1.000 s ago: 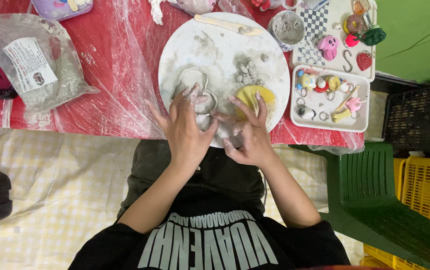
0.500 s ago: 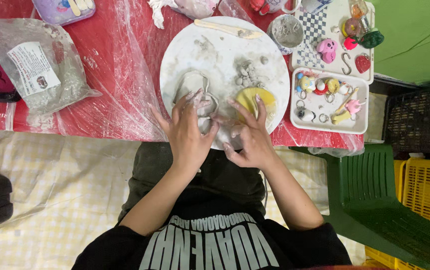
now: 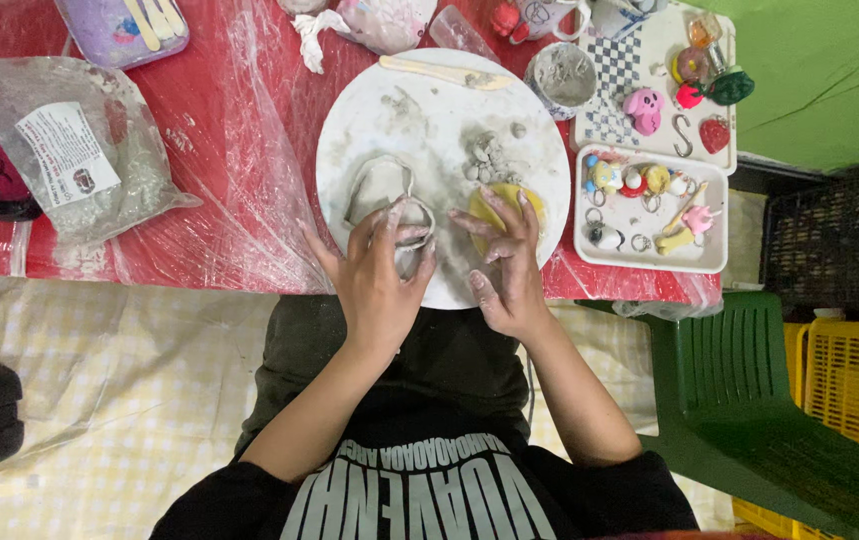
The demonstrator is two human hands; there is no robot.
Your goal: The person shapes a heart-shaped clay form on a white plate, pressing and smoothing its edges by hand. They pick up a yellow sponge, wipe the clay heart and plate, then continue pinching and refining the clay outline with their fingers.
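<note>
Grey clay ring-shaped piece (image 3: 401,228) | lies on round white board (image 3: 419,110), near edge, under left hand (image 3: 377,278), fingers curled pinching it | right hand (image 3: 506,268) just beside, spread flat on yellow sponge (image 3: 532,200), gripping nothing.

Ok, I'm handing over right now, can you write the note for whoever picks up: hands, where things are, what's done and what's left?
Left hand: fingers curled on a small grey clay strip at the near part of the round white board.
Right hand: fingertips resting on the yellow sponge on the board.
A larger clay outline lies just beyond the left hand; clay scraps sit mid-board; a wooden tool lies at the far rim.
Done: outline formed.
Left: the small strip looks unfinished, scraps uncleared.
</note>
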